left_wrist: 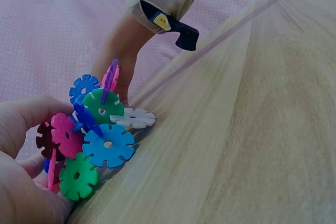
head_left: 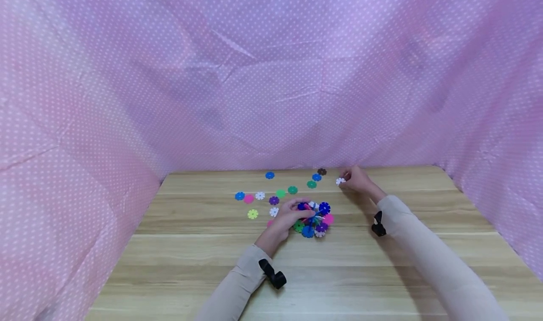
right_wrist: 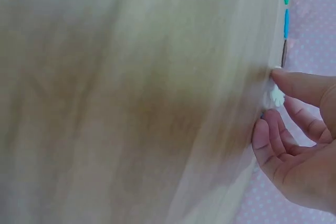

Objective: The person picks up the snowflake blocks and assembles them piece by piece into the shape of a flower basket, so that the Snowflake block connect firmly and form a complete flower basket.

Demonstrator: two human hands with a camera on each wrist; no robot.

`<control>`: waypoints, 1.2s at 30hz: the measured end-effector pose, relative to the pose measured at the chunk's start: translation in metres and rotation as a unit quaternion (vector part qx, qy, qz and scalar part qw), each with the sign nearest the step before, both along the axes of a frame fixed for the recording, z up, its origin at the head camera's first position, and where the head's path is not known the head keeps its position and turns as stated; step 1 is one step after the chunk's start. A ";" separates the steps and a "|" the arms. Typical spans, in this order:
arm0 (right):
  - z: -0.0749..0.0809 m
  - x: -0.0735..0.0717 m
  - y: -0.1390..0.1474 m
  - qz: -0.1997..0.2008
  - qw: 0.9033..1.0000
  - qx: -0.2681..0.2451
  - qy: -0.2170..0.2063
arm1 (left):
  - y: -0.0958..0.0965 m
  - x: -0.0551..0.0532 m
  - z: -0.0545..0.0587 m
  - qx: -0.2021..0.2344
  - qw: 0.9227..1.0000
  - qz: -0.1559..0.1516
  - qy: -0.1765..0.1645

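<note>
My left hand grips a cluster of interlocked notched plastic discs close over the table; it is blue, purple, pink, green and white. In the left wrist view the thumb and fingers curl round one side of the cluster, partly hiding it. Farther back on the right, my right hand has its thumb and fingers at a single white notched disc. From the right wrist the white disc shows between thumb and fingers, tipped up from the wooden surface.
Loose discs lie on the wooden table left of and behind the cluster: a yellow one, a brown one, a dark green one and several others. Pink dotted cloth hangs round the table's back and sides.
</note>
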State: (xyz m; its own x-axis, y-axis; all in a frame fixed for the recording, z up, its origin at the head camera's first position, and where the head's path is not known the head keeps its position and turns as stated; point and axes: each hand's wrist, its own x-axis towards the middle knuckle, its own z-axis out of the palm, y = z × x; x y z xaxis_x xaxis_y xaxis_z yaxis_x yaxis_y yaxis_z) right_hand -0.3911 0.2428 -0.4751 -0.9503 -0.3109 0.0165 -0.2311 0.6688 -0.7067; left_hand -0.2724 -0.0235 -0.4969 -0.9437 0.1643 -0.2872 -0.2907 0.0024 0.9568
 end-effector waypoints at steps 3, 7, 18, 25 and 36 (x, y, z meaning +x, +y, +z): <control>-0.001 0.004 0.000 0.014 1.000 -0.023 -0.001 | 0.000 -0.001 0.000 -0.001 1.000 0.001 -0.003; 0.004 0.015 -0.003 0.031 0.998 -0.046 0.001 | -0.001 -0.001 0.000 0.002 1.000 0.004 -0.006; 0.041 0.061 -0.033 0.084 0.988 -0.125 0.019 | -0.002 -0.001 0.001 0.007 1.000 0.003 0.002; 0.047 0.079 -0.054 0.129 0.986 -0.104 0.037 | -0.002 -0.001 0.001 0.006 1.000 -0.002 0.011; 0.046 0.090 -0.061 0.134 0.986 -0.085 0.057 | 0.000 0.001 0.002 0.012 1.000 -0.003 0.013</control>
State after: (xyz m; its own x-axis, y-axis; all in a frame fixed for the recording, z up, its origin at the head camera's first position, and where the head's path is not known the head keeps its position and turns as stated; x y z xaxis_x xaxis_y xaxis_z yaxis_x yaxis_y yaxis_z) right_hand -0.3012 0.1816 -0.4290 -0.8238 -0.5335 0.1918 -0.4670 0.4468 -0.7631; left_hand -0.2710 -0.0236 -0.4950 -0.9498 0.1766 -0.2584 -0.2658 -0.0188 0.9639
